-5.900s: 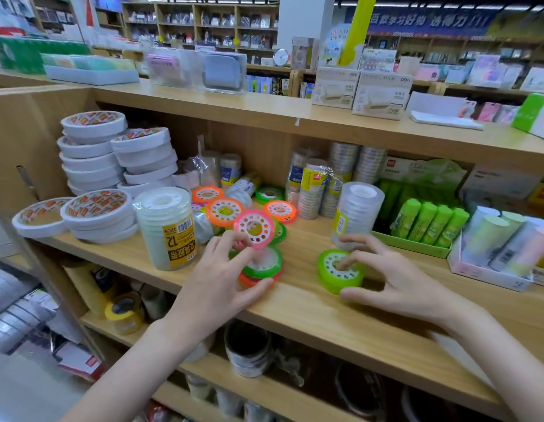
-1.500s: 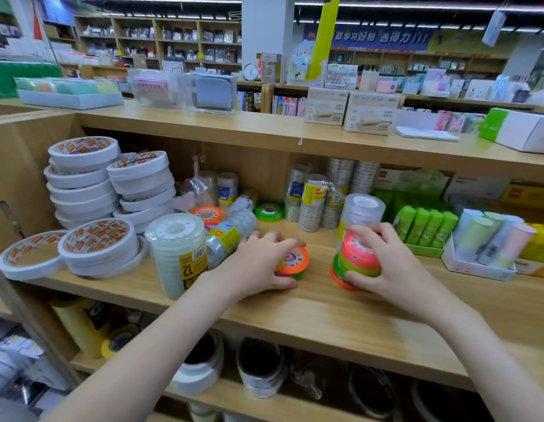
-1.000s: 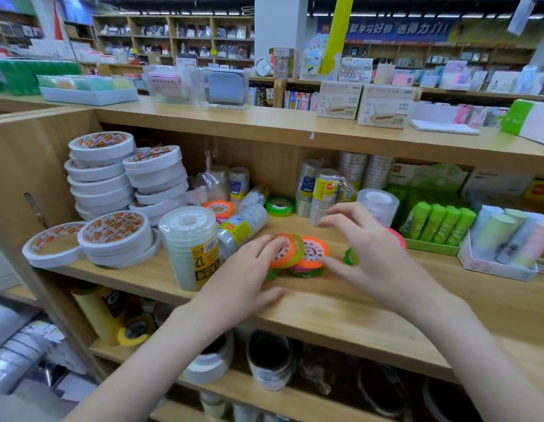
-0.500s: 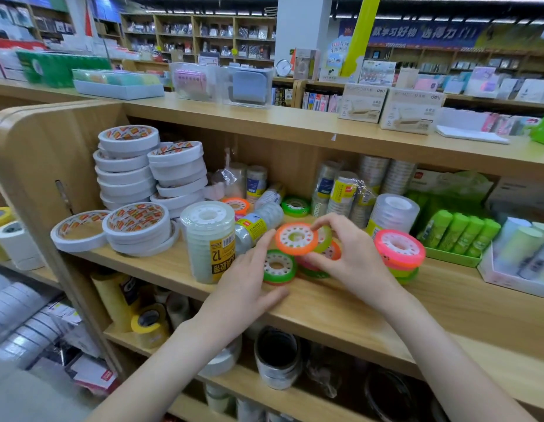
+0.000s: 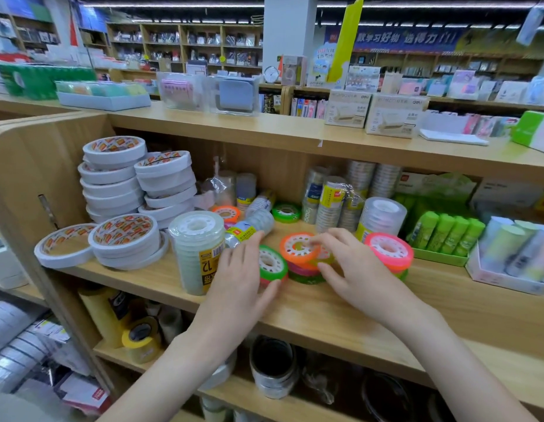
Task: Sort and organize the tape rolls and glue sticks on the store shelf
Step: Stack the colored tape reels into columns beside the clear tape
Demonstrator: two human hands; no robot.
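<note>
Step in hand: stacking coloured tape rolls near the shelf point(image 5: 310, 318) front edge.
Right hand point(image 5: 353, 269) pinches the orange roll point(image 5: 296, 248) over the stack; left hand point(image 5: 243, 278), fingers straight, steadies the green roll point(image 5: 272, 264). Next: seat orange squarely.

Wooden shelf point(image 5: 295, 312), centre of frame, is carrying mixed stock. Left hand point(image 5: 237, 278) is resting against a green tape roll point(image 5: 272, 263), thumb under its near edge, roll tilting. Right hand point(image 5: 353, 269) is pinching an orange tape roll point(image 5: 298, 248) lying slanted on a short stack of coloured rolls point(image 5: 304, 274). A pink-topped stack point(image 5: 388, 251) is standing just right of that hand. A clear tape tube point(image 5: 197, 251) marked 12 is standing upright left of centre. White tape rolls point(image 5: 136, 184) are sitting piled at the left. Green glue sticks point(image 5: 447, 229) are standing in a tray at the right.
</note>
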